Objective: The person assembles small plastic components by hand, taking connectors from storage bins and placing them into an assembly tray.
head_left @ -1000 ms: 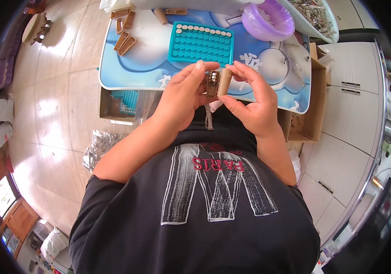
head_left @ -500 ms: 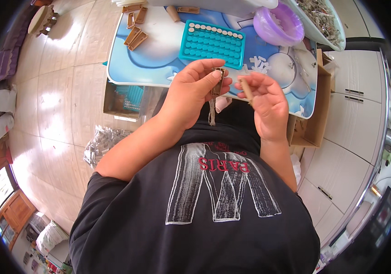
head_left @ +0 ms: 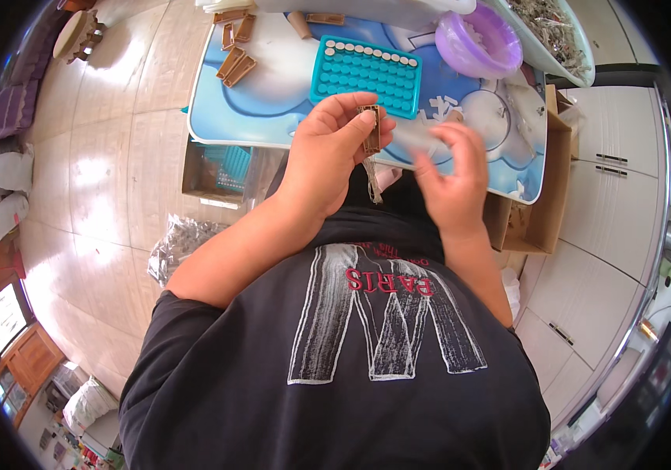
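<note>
Between the thumb and fingers of my left hand is a small brown rectangular case, held upright over the table's near edge. Thin pale strands hang beneath it. My right hand is raised to the right, apart from the case and close to some white strips on the table. Motion smears its fingers, so whether it holds anything cannot be made out. Beyond both hands lies a turquoise tray with rows of round wells. White discs sit along its far row.
More brown cases lie at the table's far left. A purple basin with a plastic liner stands at the far right, beside a pale bin of tangled material. A cardboard box stands at the table's right side.
My right hand has moved slightly and is now blurred; the light brown piece it held is no longer clearly visible. My left hand keeps the case, raised a little.
</note>
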Tool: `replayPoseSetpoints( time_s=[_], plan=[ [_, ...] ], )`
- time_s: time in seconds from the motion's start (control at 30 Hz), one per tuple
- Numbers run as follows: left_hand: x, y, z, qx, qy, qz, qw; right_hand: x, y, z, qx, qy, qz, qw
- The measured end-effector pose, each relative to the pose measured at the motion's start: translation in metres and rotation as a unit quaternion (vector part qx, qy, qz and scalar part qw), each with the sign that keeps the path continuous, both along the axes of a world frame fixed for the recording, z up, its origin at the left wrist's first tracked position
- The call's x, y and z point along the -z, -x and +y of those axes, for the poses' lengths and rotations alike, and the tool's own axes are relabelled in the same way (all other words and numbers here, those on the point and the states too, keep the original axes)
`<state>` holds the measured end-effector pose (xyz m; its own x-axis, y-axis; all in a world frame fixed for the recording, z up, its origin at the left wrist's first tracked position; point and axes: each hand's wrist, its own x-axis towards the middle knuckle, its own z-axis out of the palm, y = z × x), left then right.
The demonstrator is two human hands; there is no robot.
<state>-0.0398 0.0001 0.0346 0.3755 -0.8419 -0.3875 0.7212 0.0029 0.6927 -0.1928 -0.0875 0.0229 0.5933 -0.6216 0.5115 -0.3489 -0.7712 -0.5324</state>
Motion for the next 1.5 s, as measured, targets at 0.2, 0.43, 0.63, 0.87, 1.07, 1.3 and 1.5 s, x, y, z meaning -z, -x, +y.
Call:
replayPoseSetpoints(
  time_s=[0.2, 0.43, 0.63, 0.87, 1.07, 1.3, 1.5],
  plan=[
    [0.0, 0.005, -0.003, -0.019, 0.012, -0.001, 1.0, -0.003, -0.026, 0.027, -0.035, -0.08, -0.034, 0.996],
    [0.004, 0.007, -0.002, -0.026, 0.02, 0.004, 0.999, 0.0, -0.022, 0.026, -0.07, -0.031, -0.052, 0.996],
    [0.002, 0.006, -0.002, -0.029, 0.018, 0.001, 0.999, -0.002, -0.023, 0.027, -0.058, -0.031, -0.061, 0.996],
    [0.0, 0.008, -0.003, -0.034, 0.018, -0.005, 0.999, 0.003, -0.024, 0.031, -0.045, -0.071, -0.063, 0.995],
    [0.003, 0.007, -0.001, -0.03, 0.026, -0.008, 0.999, 0.002, -0.023, 0.032, -0.05, -0.07, -0.078, 0.993],
    [0.001, 0.008, -0.003, -0.033, 0.021, -0.008, 0.999, 0.004, -0.023, 0.03, -0.05, -0.069, -0.085, 0.993],
    [-0.004, 0.006, -0.002, -0.03, 0.008, -0.013, 0.999, 0.0, -0.024, 0.025, -0.098, -0.032, -0.06, 0.993]
  ],
)
